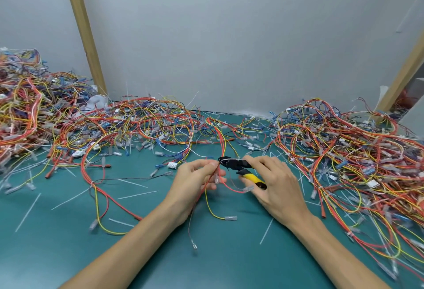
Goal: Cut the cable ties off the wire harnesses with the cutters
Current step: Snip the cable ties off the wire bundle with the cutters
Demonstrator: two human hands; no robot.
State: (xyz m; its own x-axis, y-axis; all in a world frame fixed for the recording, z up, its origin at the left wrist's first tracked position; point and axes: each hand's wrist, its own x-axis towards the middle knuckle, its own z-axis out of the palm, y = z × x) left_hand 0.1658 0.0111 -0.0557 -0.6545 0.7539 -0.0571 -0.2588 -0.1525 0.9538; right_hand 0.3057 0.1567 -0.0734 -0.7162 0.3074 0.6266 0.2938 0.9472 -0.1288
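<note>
In the middle of the green mat (137,254), just in front of the person, the cutters (238,166) have their black nose set against the wire harness (222,142). A white cable tie (220,162) seems to bind the red and yellow wires at that spot. The tie is small and blurred, so I cannot tell if the blades bite on it.

The left hand (195,178) pinches the harness just beside the nose, thumb and fingertips pressed together on the wires. I think this keeps the bundle tight and steady, so the blade meets only the tie. The right hand (275,183) has its fingers curled round the yellow-and-black handles; how far they are squeezed is not visible. The loose wire ends hang below both hands.

Around them, thin white strips (27,213) lie scattered on the mat. A big pile of harnesses (34,116) lies at the left and another pile (344,151) at the right, both within easy reach. Probably one is finished work, but I cannot tell which.
</note>
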